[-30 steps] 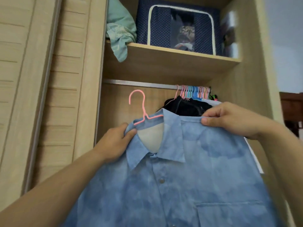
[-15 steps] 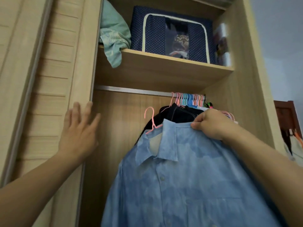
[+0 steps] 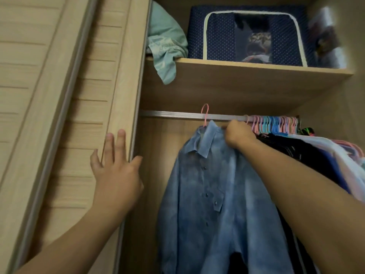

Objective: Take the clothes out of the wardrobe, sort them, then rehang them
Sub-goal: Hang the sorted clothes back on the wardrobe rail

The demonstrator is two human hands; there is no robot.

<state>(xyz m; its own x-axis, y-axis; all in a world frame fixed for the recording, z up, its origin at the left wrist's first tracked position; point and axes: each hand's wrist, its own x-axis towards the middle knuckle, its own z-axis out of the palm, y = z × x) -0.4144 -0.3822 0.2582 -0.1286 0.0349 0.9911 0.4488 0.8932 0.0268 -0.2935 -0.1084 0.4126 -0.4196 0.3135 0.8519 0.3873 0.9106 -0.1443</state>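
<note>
A single wide-angle view is given from head height, aimed forward and tilted slightly upward into an open wardrobe (image 3: 245,89), so that the underside of its upper shelf is seen. The wardrobe is viewed from close by: the hanging rail (image 3: 177,114) crosses the middle of the frame, the sliding door (image 3: 59,95) fills the left side, and both forearms enter from the bottom edge. No second view is provided.
</note>
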